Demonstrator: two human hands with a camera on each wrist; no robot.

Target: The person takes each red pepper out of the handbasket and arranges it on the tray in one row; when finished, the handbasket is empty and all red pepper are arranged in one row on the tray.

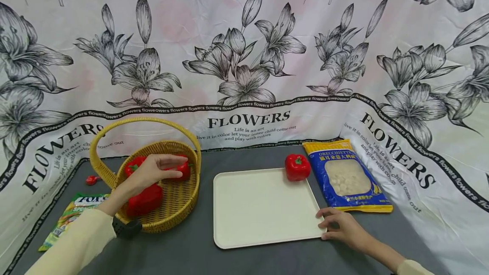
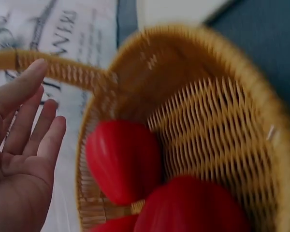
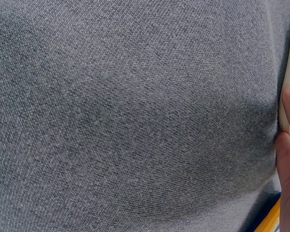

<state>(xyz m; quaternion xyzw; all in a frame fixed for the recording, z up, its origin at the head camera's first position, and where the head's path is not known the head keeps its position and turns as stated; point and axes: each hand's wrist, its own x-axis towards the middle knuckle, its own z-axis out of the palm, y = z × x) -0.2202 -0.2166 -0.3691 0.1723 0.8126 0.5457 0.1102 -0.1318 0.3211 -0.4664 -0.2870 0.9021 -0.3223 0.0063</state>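
Observation:
The left hand point(image 1: 156, 171) hovers over the yellow wicker basket point(image 1: 179, 207), fingers extended and holding nothing. Inside the basket lie several red peppers, one point(image 1: 145, 200) below the wrist, another point(image 1: 184, 169) partly behind the fingers. In the left wrist view the palm point(image 2: 24, 179) is beside the basket's handle and a red pepper point(image 2: 123, 159). At the cream tray's point(image 1: 263, 207) lower right corner, the right hand point(image 1: 341, 228) touches the edge with its fingertips; the right wrist view shows thumb and finger point(image 3: 289, 154) at the rim. One red pepper point(image 1: 297, 167) rests on the tray's upper right corner.
A blue and yellow pasta bag point(image 1: 347, 177) lies right of the tray. Left of the basket are a green packet point(image 1: 65, 220) and a small red item point(image 1: 91, 180). A flower-printed cloth point(image 1: 244, 54) hangs behind the grey table surface point(image 1: 183, 253).

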